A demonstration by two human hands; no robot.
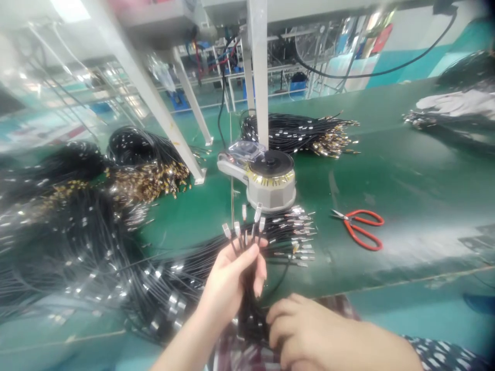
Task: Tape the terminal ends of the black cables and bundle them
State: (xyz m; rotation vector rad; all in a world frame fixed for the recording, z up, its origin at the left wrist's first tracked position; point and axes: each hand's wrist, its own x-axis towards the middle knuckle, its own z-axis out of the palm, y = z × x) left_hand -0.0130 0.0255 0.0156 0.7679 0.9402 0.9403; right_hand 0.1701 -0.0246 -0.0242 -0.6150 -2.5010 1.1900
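My left hand (235,273) is closed around a small bunch of black cables (249,304), just below their ends. Several pale connector tips (237,226) stick up above the thumb and fan apart. Lower down, my right hand (305,330) curls its fingers against the same bunch, close to my lap; its fingertips are partly hidden. Behind my left hand a thick bundle of black cables (193,263) lies along the table's near side, its silvery ends (303,232) pointing right. Just beyond stands a round grey tape dispenser (270,180) with a black top.
Red-handled scissors (363,226) lie on the green table (410,190) at right. More cable bundles with brass-coloured ends sit at left (150,180) and behind the dispenser (301,131). White metal posts (257,77) rise from the tabletop. A white glove (460,103) rests at far right.
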